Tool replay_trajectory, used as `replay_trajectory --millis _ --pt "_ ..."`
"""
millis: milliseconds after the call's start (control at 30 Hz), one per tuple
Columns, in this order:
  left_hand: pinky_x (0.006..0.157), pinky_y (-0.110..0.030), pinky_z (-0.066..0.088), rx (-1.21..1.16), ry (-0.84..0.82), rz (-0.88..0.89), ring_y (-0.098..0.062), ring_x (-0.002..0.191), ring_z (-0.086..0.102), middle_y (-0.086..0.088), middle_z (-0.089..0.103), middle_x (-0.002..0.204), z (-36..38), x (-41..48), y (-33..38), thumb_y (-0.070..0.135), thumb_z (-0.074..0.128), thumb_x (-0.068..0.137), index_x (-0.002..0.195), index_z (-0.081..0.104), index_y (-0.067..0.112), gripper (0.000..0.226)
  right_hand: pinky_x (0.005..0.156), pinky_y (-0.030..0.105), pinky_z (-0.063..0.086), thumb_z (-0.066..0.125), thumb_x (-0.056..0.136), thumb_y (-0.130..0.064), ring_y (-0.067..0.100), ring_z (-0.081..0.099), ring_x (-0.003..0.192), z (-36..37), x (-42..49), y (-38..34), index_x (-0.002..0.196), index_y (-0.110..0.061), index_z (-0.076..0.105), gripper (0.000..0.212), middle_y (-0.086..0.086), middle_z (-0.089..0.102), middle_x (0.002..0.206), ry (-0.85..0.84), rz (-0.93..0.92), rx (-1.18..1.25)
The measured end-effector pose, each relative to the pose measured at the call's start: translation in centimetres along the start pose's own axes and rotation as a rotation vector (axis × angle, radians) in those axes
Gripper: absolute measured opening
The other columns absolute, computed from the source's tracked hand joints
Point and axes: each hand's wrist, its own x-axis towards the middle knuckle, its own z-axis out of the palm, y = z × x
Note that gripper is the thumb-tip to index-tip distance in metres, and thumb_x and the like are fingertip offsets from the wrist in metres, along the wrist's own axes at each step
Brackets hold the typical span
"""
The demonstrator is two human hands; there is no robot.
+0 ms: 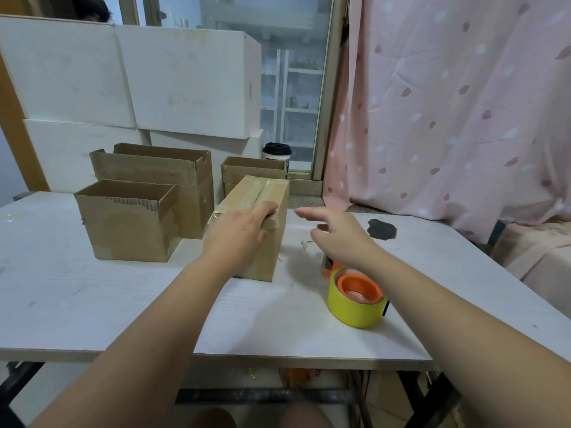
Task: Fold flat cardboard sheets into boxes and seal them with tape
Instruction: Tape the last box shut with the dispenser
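Note:
A closed cardboard box with tape along its top seam stands in the middle of the white table. My left hand rests on the box's near top edge, fingers over the top and thumb against the right side. My right hand hovers just right of the box with relaxed, spread fingers, holding nothing. A yellow tape roll on an orange dispenser lies on the table under my right forearm.
Three open-topped cardboard boxes stand behind and left: one at the front left, a taller one, a small one. White foam boxes are stacked at the back. A lidded cup stands by the window. Pink curtain at right.

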Motion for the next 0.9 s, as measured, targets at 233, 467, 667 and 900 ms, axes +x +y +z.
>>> replay_trajectory --millis 233,467,667,900 --pt "0.064 -0.036 0.047 -0.014 0.05 -0.038 -0.028 0.09 0.062 0.001 0.066 0.105 0.5 -0.3 0.0 0.022 0.048 0.093 0.12 0.044 0.023 0.027 0.111 0.029 0.035 0.033 0.082 0.011 0.01 0.049 0.128 6.4 -0.4 -2.1 0.145 -0.014 0.039 0.068 0.0 0.052 0.14 0.167 0.135 0.407" --pt "0.047 -0.026 0.035 -0.075 0.224 0.116 -0.032 0.07 0.065 -0.004 0.061 0.125 1.8 -0.6 -0.8 0.012 0.063 0.085 0.081 0.059 0.008 0.007 0.111 0.029 0.035 0.039 0.087 0.005 0.015 0.035 0.137 11.0 -2.2 -3.2 0.153 -0.03 0.006 0.081 -0.005 0.034 0.152 0.232 0.17 0.422" --pt "0.039 -0.02 0.021 0.058 0.297 0.272 -0.026 0.049 0.053 -0.013 0.062 0.088 1.3 -1.0 -0.6 -0.007 0.078 0.062 0.074 0.057 0.004 0.027 0.115 0.019 0.02 0.032 0.078 0.017 0.004 0.028 0.138 8.1 -0.6 -2.5 0.147 -0.016 0.034 0.076 -0.005 0.036 0.148 0.42 0.0 0.313" --pt "0.04 -0.022 0.022 0.207 0.561 0.344 -0.02 0.044 0.048 -0.003 0.051 0.059 1.2 -1.8 -0.6 -0.002 0.043 0.079 0.074 0.056 0.008 0.017 0.112 0.02 0.021 0.042 0.088 0.005 0.018 0.034 0.14 7.1 1.7 -1.4 0.135 -0.008 0.053 0.05 0.006 0.048 0.144 0.19 -0.118 -0.013"
